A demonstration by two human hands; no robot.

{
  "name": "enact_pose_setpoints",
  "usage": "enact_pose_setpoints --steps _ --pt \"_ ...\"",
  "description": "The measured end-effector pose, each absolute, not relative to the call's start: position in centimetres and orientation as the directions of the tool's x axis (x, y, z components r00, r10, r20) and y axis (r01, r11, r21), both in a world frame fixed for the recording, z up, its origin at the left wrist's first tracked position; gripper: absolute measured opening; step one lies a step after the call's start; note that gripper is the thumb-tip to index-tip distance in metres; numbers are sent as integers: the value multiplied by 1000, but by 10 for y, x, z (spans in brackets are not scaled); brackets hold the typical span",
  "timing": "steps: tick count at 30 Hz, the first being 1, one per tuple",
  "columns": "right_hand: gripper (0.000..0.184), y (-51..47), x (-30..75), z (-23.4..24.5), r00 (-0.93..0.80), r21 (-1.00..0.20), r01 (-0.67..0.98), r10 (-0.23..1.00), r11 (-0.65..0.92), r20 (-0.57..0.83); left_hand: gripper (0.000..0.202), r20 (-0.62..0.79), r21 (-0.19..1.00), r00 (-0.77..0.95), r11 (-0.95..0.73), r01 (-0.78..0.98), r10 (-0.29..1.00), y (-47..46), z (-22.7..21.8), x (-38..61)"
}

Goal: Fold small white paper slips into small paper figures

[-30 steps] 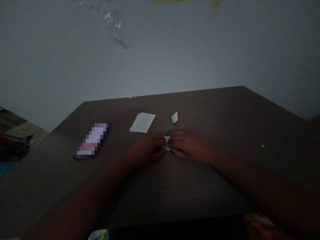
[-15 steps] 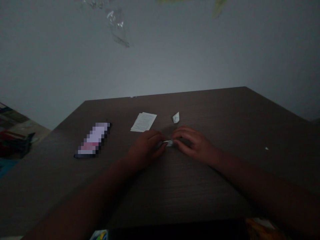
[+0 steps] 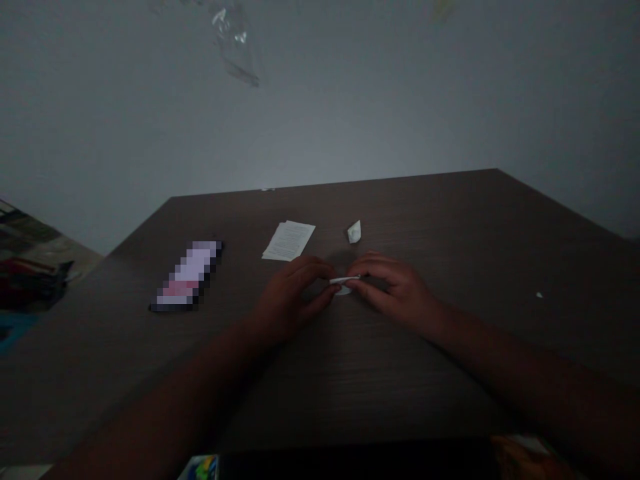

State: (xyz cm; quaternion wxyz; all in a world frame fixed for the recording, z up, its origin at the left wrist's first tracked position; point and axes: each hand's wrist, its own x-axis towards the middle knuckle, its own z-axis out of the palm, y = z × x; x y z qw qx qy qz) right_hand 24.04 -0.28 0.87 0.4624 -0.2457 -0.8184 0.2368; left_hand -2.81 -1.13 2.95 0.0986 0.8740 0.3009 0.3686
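Between my two hands, just over the middle of the dark wooden table (image 3: 345, 373), is a small piece of folded white paper (image 3: 344, 280). My left hand (image 3: 295, 293) pinches its left end between thumb and fingers. The right end sits in a pinch of my right hand (image 3: 393, 283). Part of the paper is hidden by my fingertips, and its exact shape is hard to make out in the dim light. Beyond my hands lie a small stack of printed paper sheets (image 3: 290, 241) and a small folded white paper piece (image 3: 355, 231).
A phone (image 3: 187, 277) with a lit, pixelated screen lies to the left. A tiny white scrap (image 3: 539, 295) is at the right. The wall (image 3: 350, 100) rises behind the table, with a clear plastic bag (image 3: 235, 43) on it.
The folded paper has turned slightly, and more of it shows between my fingers. Both hands keep their pinch. The view has shifted slightly.
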Motion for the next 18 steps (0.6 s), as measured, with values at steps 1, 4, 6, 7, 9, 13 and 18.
enact_pose_setpoints --steps 1,4,6,7,9,13,18 --pt "13 -3 240 9 -452 -627 182 630 758 631 7 580 406 533 -786 466 616 -12 30 -28" --pt "13 -4 240 10 -455 -629 189 635 754 624 10 574 435 492 -753 493 654 -16 31 -27" --pt "12 -4 239 9 -457 -606 189 616 772 642 10 573 444 481 -744 500 664 -18 32 -27" --pt "12 -4 239 9 -457 -593 188 605 782 652 10 576 444 475 -743 501 665 -19 32 -27" --pt "12 -4 239 8 -451 -576 191 592 795 667 10 586 445 461 -740 504 666 -19 32 -27" --pt "12 -4 238 7 -446 -570 218 600 792 664 6 589 458 443 -731 506 676 -20 32 -26" --pt "7 -5 237 8 -377 -492 236 545 838 749 3 559 462 455 -716 524 694 -20 33 -27"
